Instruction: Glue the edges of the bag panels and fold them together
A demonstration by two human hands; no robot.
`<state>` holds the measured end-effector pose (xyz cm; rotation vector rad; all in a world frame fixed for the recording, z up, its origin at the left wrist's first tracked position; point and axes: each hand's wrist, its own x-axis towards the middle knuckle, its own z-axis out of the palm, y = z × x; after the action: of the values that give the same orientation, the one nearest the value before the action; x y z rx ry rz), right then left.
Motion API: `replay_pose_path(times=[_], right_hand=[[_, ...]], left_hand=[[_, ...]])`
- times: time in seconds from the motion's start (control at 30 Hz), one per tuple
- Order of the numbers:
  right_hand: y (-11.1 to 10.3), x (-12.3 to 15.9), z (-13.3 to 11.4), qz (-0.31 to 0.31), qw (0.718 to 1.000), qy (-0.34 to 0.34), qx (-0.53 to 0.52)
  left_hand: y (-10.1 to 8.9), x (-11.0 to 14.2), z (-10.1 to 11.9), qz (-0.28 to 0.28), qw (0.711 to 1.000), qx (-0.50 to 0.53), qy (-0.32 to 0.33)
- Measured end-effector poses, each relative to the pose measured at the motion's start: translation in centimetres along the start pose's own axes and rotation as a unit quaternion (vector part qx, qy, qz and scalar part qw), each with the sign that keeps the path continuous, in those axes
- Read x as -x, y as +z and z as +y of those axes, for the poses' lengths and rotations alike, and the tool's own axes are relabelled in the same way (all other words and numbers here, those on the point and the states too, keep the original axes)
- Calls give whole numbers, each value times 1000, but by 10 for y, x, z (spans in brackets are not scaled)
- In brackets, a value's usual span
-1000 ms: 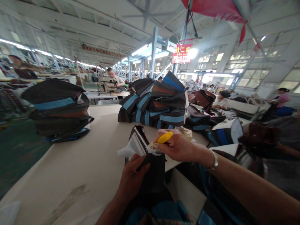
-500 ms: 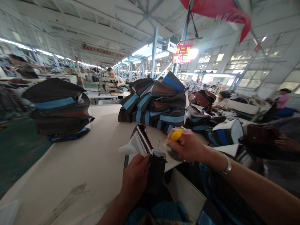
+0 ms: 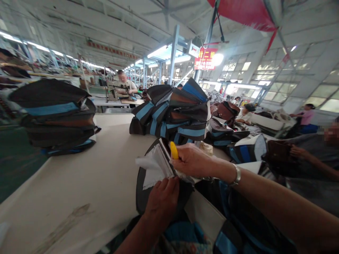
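Gripping the dark fabric piece (image 3: 141, 197) is the left hand (image 3: 162, 197); the right hand (image 3: 194, 160) clutches a yellow handle (image 3: 174, 150).

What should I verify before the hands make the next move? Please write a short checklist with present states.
1. Left hand holding the dark piece: ok.
2. Right hand gripping the yellow handle: ok.
3. Working end beyond the handle: cannot tell, the right hand hides it.
4. White flap lying flat: not ok, its left corner sticks out.
5. Left stack apart from both hands: ok.
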<state>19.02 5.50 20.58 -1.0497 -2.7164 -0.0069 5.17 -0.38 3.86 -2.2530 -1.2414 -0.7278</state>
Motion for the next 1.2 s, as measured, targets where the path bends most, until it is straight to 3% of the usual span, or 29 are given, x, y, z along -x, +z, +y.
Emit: replay_pose_path(times=[0.07,0.2,0.3,0.37,0.43,0.53,0.63,0.73,0.8,0.9,1.0,1.1,1.2], right_hand=[[-2,-6,-6,-70,997,-3,38],[2,-16,-13,-59,996,-4,63],[5,-21,-8,-78,993,-9,86],[3,-21,3,-21,996,38,75],[-2,-18,16,104,989,100,-26],[0,-6,26,249,919,156,-265],[23,8,22,275,841,187,-428],[54,18,11,290,799,193,-491],[70,23,4,314,775,192,-514],[82,25,-6,314,746,187,-557],[88,23,-16,298,744,188,-567],[88,18,-23,299,759,177,-551],[76,13,-26,326,765,145,-535]], left_hand=[[0,-1,1,-3,1000,7,5],[1,-1,2,1,1000,12,14],[0,1,-10,7,1000,17,20],[-3,6,-29,35,999,24,8],[-6,15,-55,87,995,51,-27],[-10,39,-96,146,977,114,-110],[-12,73,-117,169,944,116,-260],[-13,108,-109,190,870,88,-446],[-14,128,-92,192,839,111,-497],[-13,145,-64,169,867,193,-426],[-6,139,-53,151,901,151,-376],[-2,114,-61,166,906,120,-371],[-14,82,-76,166,887,224,-369]])
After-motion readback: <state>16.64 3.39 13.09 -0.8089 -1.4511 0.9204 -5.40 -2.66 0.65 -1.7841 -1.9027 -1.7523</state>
